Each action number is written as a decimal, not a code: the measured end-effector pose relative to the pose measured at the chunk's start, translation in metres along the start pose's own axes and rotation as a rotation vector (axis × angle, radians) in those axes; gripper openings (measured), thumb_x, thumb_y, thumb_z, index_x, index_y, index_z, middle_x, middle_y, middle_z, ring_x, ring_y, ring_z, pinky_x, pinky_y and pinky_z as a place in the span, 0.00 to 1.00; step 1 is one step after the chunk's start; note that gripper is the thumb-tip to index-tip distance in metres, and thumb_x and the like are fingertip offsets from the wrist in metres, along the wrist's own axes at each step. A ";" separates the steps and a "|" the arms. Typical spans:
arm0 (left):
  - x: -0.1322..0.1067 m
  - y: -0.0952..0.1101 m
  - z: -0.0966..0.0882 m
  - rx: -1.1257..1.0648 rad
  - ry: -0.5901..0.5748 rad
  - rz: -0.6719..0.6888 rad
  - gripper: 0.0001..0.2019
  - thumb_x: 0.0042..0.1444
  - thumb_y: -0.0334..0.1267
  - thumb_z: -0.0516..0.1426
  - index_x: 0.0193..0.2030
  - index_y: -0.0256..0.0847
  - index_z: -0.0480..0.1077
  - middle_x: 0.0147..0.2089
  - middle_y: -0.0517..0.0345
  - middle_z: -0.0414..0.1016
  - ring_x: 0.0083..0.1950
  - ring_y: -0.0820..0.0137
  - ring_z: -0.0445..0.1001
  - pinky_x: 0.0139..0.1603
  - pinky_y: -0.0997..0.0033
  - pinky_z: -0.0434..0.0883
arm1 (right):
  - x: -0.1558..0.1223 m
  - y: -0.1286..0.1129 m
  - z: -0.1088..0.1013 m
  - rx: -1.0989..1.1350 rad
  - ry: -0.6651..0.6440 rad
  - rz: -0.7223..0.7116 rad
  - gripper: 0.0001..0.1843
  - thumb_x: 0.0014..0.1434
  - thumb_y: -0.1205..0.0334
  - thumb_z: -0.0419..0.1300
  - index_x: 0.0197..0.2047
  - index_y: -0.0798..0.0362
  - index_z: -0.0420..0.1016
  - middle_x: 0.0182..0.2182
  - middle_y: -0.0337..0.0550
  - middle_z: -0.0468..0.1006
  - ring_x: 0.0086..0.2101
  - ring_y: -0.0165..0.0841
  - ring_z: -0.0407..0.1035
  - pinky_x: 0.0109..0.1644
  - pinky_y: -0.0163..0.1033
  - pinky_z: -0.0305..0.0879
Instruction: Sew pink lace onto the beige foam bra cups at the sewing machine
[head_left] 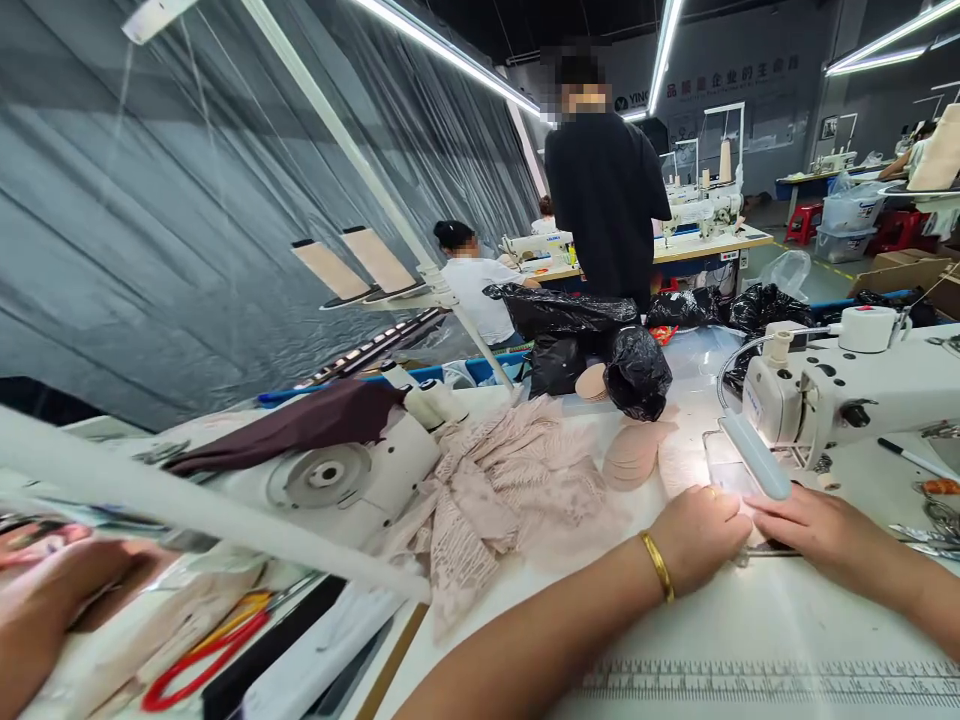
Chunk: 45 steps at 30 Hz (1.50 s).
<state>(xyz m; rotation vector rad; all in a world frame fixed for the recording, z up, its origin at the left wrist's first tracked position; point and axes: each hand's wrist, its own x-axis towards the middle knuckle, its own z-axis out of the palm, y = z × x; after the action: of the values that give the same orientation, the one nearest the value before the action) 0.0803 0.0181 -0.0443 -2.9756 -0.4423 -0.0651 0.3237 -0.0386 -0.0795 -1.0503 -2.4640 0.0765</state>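
Note:
My left hand (705,527), with a gold bracelet (657,566) at the wrist, is closed with curled fingers at the edge of a beige fabric piece (681,466) on the sewing bed. My right hand (814,525) meets it from the right, its fingers together and pointing left onto the work; the fabric between the fingertips is mostly hidden. Directly above the hands is a white sewing machine (802,385) with a lit, pale plastic bar (756,458) hanging in front. Beside my left hand lie stacked beige oval pieces (634,455) and a heap of beige lace fabric (495,490).
A printed ruler (750,682) runs along the front edge. Black plastic bags (637,370) stand behind. At left are another machine (352,480), dark cloth (300,430), red-handled scissors (202,660) and another person's arm (60,600). A person in black (606,205) stands ahead.

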 end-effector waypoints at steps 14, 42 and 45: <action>0.002 -0.002 0.023 -0.103 0.154 -0.058 0.04 0.65 0.32 0.55 0.38 0.38 0.69 0.38 0.53 0.72 0.40 0.63 0.70 0.41 0.62 0.70 | -0.013 0.004 -0.003 -0.103 -0.074 0.075 0.23 0.68 0.76 0.48 0.55 0.45 0.75 0.38 0.44 0.76 0.37 0.37 0.70 0.36 0.39 0.64; 0.021 -0.023 0.031 -0.127 0.188 0.018 0.11 0.71 0.37 0.51 0.40 0.37 0.73 0.42 0.51 0.78 0.46 0.64 0.75 0.54 0.62 0.71 | -0.006 0.007 0.011 -0.175 -0.096 0.208 0.18 0.67 0.75 0.45 0.48 0.47 0.69 0.40 0.44 0.75 0.30 0.35 0.67 0.32 0.41 0.61; 0.024 -0.030 0.034 -0.138 0.180 0.025 0.11 0.71 0.37 0.52 0.43 0.38 0.75 0.45 0.50 0.78 0.49 0.63 0.75 0.57 0.62 0.70 | -0.007 0.010 0.013 -0.229 -0.096 0.221 0.15 0.67 0.75 0.45 0.43 0.47 0.68 0.40 0.43 0.75 0.28 0.34 0.64 0.30 0.40 0.58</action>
<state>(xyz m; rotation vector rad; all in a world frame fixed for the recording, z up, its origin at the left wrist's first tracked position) 0.0951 0.0578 -0.0730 -3.0714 -0.3931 -0.3730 0.3285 -0.0346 -0.0963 -1.4456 -2.4754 -0.0897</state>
